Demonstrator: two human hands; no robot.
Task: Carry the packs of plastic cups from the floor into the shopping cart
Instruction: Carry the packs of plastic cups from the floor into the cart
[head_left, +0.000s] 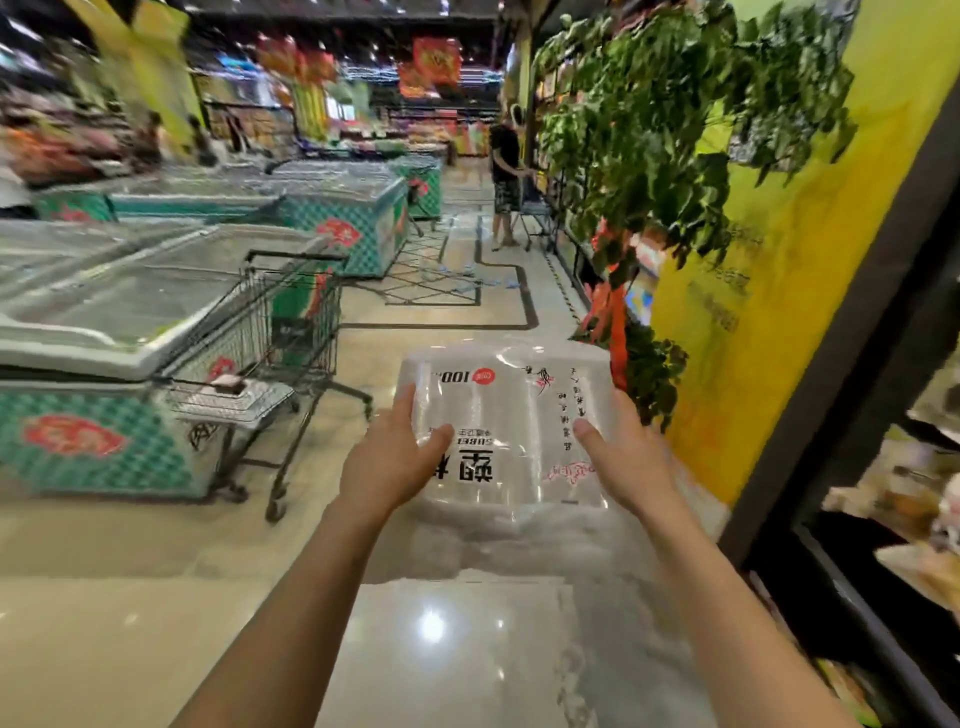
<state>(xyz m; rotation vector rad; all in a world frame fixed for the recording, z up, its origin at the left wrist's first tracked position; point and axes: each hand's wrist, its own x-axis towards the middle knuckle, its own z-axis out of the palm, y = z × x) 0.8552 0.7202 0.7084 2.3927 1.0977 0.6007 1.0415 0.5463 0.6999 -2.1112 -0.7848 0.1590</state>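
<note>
**Both hands hold one pack of cups over the aisle floor**

Our left hand (392, 460) grips the left edge of the pack of cups (506, 410): the thumb lies on its top face and a finger runs up along its side. Our right hand (626, 457) grips the right edge the same way, thumb on top, and we cannot see the other fingers behind the wrapper. Both arms are stretched forward, so the pack hangs in the air between the hands, well above the floor (441, 634). It is a clear wrapper with rows of clear cups inside, and its black print reads upside down to us.

The shopping cart (291, 312) stands to the left of the pack and well apart from it. It is parked against the front corner of the nearest freezer chest (104, 322), with its handle at the far end. Something clear and wrapped lies in the near end of the cart basket. It looks like another pack, but the blur keeps us from being sure.

More freezer chests run along the left of the aisle. On the right, a leafy plant (675, 130) hangs against a yellow wall (831, 260), and a dark shelf frame (852, 332) stands nearest us. Far down the aisle another person (504, 171) stands beside a second cart.
</note>
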